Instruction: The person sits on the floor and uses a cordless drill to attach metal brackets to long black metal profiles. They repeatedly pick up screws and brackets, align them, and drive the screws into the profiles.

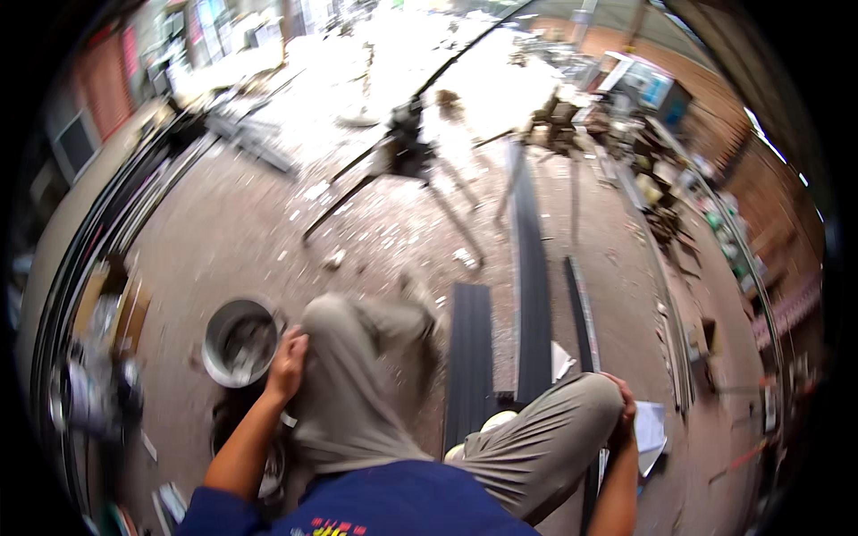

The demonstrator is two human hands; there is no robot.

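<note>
My left hand (pixel 287 364) is against the outer side of my left knee, its fingers loosely laid there and a little blurred, with nothing seen in it. Just left of it stands a round grey metal bucket (pixel 208 344) with dark and pale contents that I cannot make out. On the outer side of my bent right knee rests my right hand (pixel 625 409), empty as far as it shows. Some of its fingers are hidden behind the knee. Dark grey ribbed panels, a short one (pixel 469 357) and a longer one (pixel 529 295), lie on the floor between my legs.
Ahead stands a dark tripod-like stand (pixel 407 147) with splayed legs. A narrow dark strip (pixel 581 308) and white paper (pixel 651 433) lie at the right. Long profiles (pixel 134 201) and a cardboard box (pixel 131 313) line the left. Pale scraps litter the floor; clutter lines the right.
</note>
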